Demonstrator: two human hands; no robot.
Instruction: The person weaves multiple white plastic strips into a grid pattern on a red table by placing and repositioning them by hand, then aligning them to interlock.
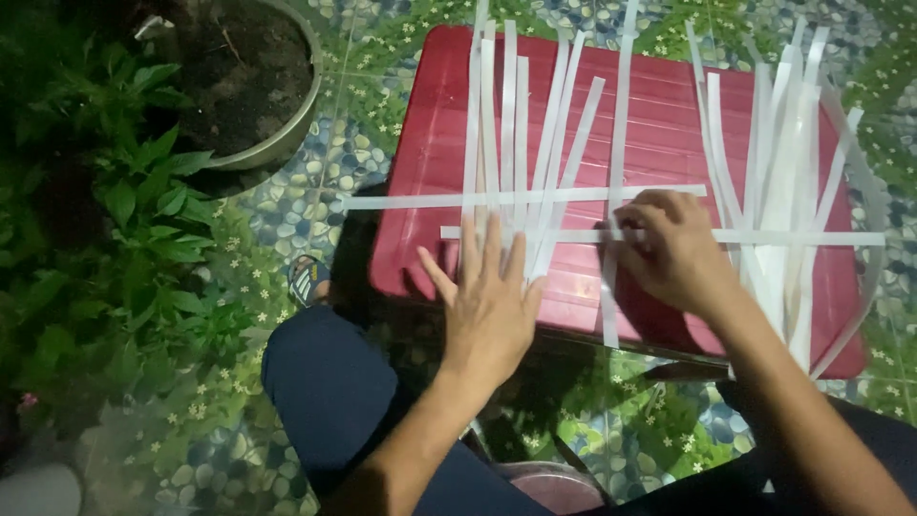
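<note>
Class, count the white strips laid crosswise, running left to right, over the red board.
2. The upper crosswise strip runs past the board's left edge; the lower crosswise strip reaches right, partly hidden under the right hand.

No packages, labels, signs or screens visible anywhere in view.

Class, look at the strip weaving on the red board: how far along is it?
Early stage. Done: a group of upright white strips lies on the red board, crossed by two horizontal strips. In hand: the left hand presses the upright strips flat while the right hand works at one upright strip where it meets the crosswise ones. Left: the loose pile of strips on the right is unwoven.
</note>
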